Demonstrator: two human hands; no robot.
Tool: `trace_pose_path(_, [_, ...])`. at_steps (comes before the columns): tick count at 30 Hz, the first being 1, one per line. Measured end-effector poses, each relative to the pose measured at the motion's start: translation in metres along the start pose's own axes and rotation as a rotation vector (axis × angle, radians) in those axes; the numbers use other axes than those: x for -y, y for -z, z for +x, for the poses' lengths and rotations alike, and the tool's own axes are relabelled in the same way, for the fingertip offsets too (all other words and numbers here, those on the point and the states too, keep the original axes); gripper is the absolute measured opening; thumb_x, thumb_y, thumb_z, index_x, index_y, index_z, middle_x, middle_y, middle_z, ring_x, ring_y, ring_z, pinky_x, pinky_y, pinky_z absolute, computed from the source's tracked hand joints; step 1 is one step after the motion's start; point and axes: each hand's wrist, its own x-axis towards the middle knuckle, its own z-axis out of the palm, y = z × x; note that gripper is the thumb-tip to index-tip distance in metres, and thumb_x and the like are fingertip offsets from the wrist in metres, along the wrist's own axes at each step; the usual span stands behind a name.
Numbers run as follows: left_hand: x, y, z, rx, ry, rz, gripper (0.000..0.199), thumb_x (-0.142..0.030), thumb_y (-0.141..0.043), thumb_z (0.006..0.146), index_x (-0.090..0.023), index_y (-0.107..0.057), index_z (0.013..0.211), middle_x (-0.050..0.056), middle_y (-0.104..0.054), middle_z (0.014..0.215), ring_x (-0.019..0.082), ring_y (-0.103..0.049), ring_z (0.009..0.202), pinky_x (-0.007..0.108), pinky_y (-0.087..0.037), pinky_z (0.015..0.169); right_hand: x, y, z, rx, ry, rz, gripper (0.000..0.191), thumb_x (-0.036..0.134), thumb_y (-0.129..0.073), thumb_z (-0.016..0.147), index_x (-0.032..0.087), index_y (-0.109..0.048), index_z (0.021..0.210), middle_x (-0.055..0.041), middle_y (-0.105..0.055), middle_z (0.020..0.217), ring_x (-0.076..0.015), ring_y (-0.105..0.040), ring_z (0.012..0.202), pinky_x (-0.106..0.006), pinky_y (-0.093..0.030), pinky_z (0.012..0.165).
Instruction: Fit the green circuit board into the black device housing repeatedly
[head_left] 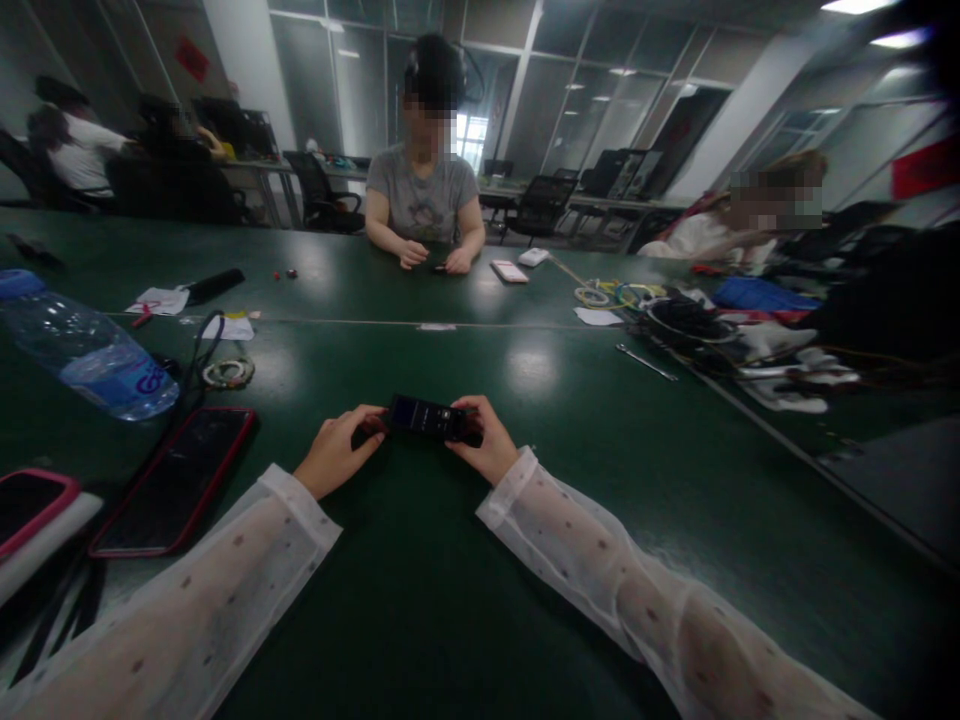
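Gripping a small black rectangular device with a lit screen by its opposite ends, the left hand and the right hand have thumb and fingers nearly closed on it. It is in front of the person, at or just above the dark green table; I cannot tell which. A dark-screened phone in a red case lies beside the left forearm, near a clear plastic bottle with a blue cap.

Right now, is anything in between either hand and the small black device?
Nothing visible is. The left hand and right hand hold opposite ends of the small black device. The nearest loose thing, the red-edged phone, lies off to the left, outside that space.
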Motion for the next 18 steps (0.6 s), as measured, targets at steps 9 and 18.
trace_pose_path(9, [0.0022,-0.0006,0.0001,0.006,-0.008,0.004,0.034,-0.025,-0.054,0.089,-0.025,-0.05,0.123,0.004,-0.067,0.106,0.023,-0.063,0.101,0.047,-0.045,0.09,0.0011,-0.0001,-0.0001,-0.011,0.001,-0.016,0.048,0.008,-0.066,0.069,0.025,-0.045,0.11,-0.0045,-0.052,0.109,-0.0208,-0.058,0.095,-0.038,-0.051,0.081])
trace_pose_path(18, [0.0048,-0.0023,0.0008,0.019,-0.013,0.034,0.031,-0.026,-0.054,0.089,-0.025,-0.052,0.12,0.003,-0.066,0.106,0.022,-0.062,0.099,0.044,-0.046,0.089,0.0052,0.0016,0.0012,-0.019,0.006,-0.002,0.047,0.007,-0.065,0.069,0.024,-0.045,0.108,-0.0042,-0.052,0.108,-0.0214,-0.057,0.099,-0.042,-0.046,0.092])
